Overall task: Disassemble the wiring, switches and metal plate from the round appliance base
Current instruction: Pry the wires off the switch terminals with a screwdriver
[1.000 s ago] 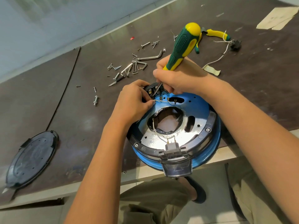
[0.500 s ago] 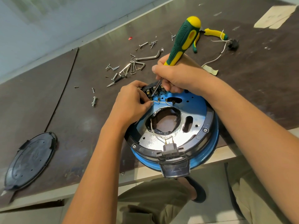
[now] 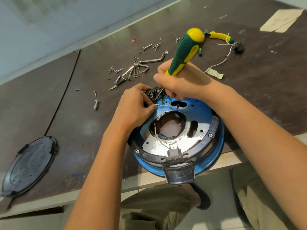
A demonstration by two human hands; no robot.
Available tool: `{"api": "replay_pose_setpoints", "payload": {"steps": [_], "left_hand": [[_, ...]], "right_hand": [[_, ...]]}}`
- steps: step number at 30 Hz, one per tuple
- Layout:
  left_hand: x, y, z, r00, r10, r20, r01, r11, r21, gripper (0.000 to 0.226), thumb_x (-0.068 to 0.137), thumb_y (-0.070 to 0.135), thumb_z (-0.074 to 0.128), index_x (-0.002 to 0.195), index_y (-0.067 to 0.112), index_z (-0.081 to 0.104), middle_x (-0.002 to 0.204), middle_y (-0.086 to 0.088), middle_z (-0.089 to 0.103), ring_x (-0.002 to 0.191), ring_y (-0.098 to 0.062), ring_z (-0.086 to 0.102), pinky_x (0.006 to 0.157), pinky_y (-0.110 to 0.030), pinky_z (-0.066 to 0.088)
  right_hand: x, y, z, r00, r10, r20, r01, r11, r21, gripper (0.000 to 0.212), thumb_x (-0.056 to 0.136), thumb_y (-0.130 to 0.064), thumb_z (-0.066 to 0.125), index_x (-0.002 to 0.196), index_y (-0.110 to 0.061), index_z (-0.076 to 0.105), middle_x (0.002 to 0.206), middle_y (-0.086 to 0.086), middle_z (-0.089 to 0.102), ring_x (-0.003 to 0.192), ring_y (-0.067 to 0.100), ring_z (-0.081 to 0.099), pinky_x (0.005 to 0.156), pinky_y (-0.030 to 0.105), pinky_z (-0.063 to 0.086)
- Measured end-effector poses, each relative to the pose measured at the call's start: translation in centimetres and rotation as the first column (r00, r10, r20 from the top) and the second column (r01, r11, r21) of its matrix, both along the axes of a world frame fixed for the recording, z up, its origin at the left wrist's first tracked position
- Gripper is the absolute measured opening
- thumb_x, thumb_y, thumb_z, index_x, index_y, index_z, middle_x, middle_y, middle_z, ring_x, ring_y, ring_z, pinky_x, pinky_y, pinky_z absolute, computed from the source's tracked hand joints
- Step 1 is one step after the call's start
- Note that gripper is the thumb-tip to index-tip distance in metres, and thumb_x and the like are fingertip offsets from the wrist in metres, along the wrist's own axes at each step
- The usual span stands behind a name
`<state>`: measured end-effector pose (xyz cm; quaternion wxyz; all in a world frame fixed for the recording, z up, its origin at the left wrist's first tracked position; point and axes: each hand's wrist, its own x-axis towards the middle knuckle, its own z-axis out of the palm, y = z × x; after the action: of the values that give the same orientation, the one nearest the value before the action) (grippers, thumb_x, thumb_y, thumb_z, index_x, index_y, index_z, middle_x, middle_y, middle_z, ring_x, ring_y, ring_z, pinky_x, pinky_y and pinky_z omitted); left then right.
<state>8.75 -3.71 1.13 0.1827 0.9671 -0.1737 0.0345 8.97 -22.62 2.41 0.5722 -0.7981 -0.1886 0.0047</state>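
The round blue appliance base (image 3: pixel 214 156) lies upside down at the table's front edge, overhanging it. A shiny metal plate (image 3: pixel 154 145) with a black ring fills its inside. My left hand (image 3: pixel 134 110) pinches a white wire (image 3: pixel 162 105) at the base's far rim, beside a black switch block (image 3: pixel 153 93). My right hand (image 3: pixel 181 83) grips a green-and-yellow screwdriver (image 3: pixel 186 48), its tip down at that switch block. A grey plug socket (image 3: pixel 174 154) with two pins sits at the near rim.
Loose screws, bolts and hex keys (image 3: pixel 132 70) lie scattered behind the base. Yellow-handled pliers (image 3: pixel 219 37) and a removed switch with wires (image 3: pixel 237 47) lie at the back right. A black round cover (image 3: pixel 29 165) rests at the left front. Taped paper (image 3: pixel 280 19) sits far right.
The screwdriver handle has tilted a little while its tip stays at the switch block. My left hand keeps its pinch on the white wire. The base has not moved.
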Motion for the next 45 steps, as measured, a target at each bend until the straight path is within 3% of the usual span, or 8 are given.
{"api": "replay_pose_setpoints", "payload": {"steps": [7,15,26,29,35,45], "left_hand": [[0.0,0.1,-0.1,1.0,-0.008,0.005,0.008,1.0,-0.006,0.008,0.08,0.021,0.077,0.074,0.019,0.08,0.124,0.007,0.062,0.093,-0.012,0.063,0.084,-0.036,0.052],[0.0,0.1,0.0,1.0,-0.016,0.001,0.016,1.0,0.0,0.007,0.08,0.023,0.077,0.074,0.021,0.08,0.124,0.007,0.061,0.095,-0.012,0.062,0.083,-0.036,0.051],[0.2,0.1,-0.1,1.0,-0.007,0.011,0.007,1.0,0.009,0.009,0.081,0.02,0.075,0.074,0.017,0.08,0.126,0.004,0.063,0.094,-0.013,0.063,0.083,-0.037,0.051],[0.2,0.1,-0.1,1.0,-0.01,0.005,0.01,1.0,0.013,0.008,0.082,0.021,0.075,0.076,0.018,0.08,0.127,0.004,0.061,0.096,-0.011,0.062,0.085,-0.036,0.051],[0.1,0.0,-0.1,1.0,-0.005,0.002,0.005,1.0,-0.004,0.007,0.081,0.022,0.077,0.076,0.018,0.08,0.125,0.005,0.063,0.095,-0.011,0.062,0.084,-0.036,0.051],[-0.1,0.0,0.1,1.0,-0.023,-0.019,0.023,1.0,-0.007,0.008,0.08,0.026,0.077,0.072,0.025,0.079,0.128,0.007,0.057,0.097,-0.012,0.059,0.083,-0.042,0.052]], "right_hand": [[0.8,0.0,0.0,0.987,-0.079,-0.138,0.087,0.994,0.058,0.031,0.095,-0.022,0.058,0.064,-0.016,0.057,0.046,0.003,0.054,0.035,0.016,0.039,0.038,0.02,0.033],[1.1,0.0,-0.3,0.987,-0.066,-0.144,0.079,0.993,0.091,0.029,0.096,-0.025,0.057,0.069,-0.016,0.058,0.046,0.002,0.053,0.037,0.018,0.039,0.04,0.022,0.034],[-0.1,-0.1,-0.2,0.994,0.078,0.074,-0.077,0.997,-0.008,0.04,0.103,-0.012,0.054,0.065,-0.007,0.045,0.052,0.009,0.052,0.036,0.009,0.046,0.044,0.016,0.037],[0.1,-0.1,0.0,1.0,0.022,0.004,-0.022,1.0,0.005,0.036,0.102,-0.016,0.055,0.069,-0.004,0.049,0.051,0.011,0.049,0.033,0.013,0.04,0.039,0.022,0.033],[0.3,-0.1,0.4,0.995,-0.066,-0.072,0.065,0.998,-0.01,0.033,0.099,-0.022,0.056,0.067,-0.013,0.055,0.049,0.006,0.051,0.033,0.013,0.038,0.039,0.022,0.035],[0.6,0.0,0.0,0.987,-0.037,-0.159,0.043,0.998,0.037,0.031,0.098,-0.019,0.055,0.067,-0.014,0.053,0.042,-0.003,0.047,0.032,0.01,0.036,0.036,0.018,0.031]]}}
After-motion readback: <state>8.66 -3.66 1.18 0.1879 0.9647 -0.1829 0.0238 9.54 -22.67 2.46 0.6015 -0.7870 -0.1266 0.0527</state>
